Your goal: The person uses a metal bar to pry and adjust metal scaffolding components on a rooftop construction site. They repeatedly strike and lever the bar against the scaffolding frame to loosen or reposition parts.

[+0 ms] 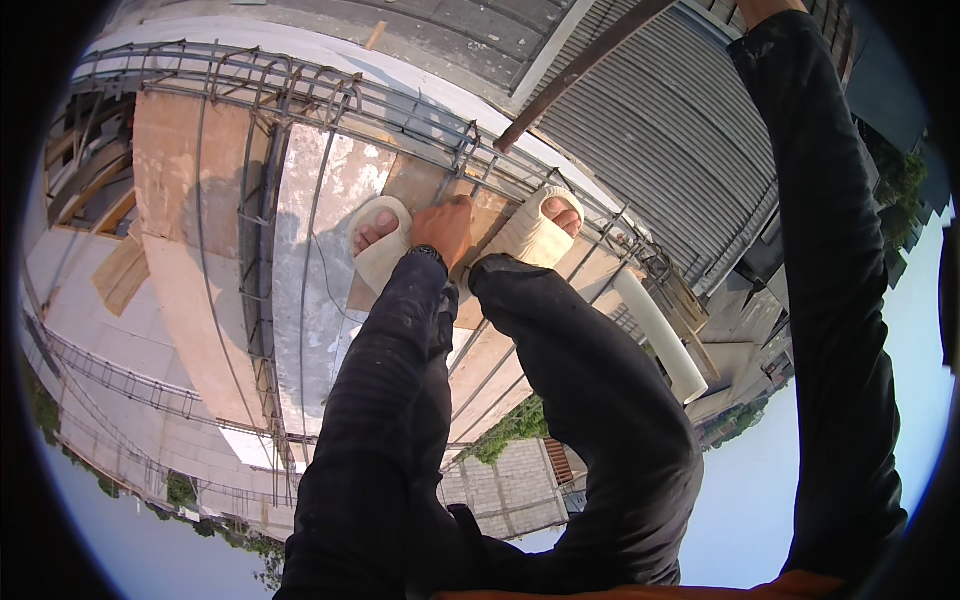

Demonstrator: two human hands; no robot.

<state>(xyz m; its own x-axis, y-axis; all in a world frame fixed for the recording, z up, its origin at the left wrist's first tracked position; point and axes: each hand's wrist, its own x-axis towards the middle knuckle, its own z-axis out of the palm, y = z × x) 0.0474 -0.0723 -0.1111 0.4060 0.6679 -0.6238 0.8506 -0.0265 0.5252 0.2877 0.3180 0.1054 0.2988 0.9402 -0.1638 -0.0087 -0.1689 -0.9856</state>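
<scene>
My left hand point(443, 226), with a dark watch at the wrist, reaches down between my two sandaled feet. Its fingers are curled closed close to the plywood boards point(405, 185) and the steel bars; whatever they may grip is hidden. Pale cream slide sandals point(385, 262) are on my feet, which stand on the boards among the bars. A rebar cage point(400, 118) runs just beyond my toes. My right arm stretches far up along the right side, and only the edge of my right hand point(768, 8) shows at the top rim; its fingers are cut off.
A brown pole point(585, 75) slants over a corrugated metal roof point(650, 115) beyond the cage. More rebar point(262, 250) crosses the boards at left. A white pipe point(662, 340) lies at right. Below are a block wall point(505, 490) and trees, showing a high drop.
</scene>
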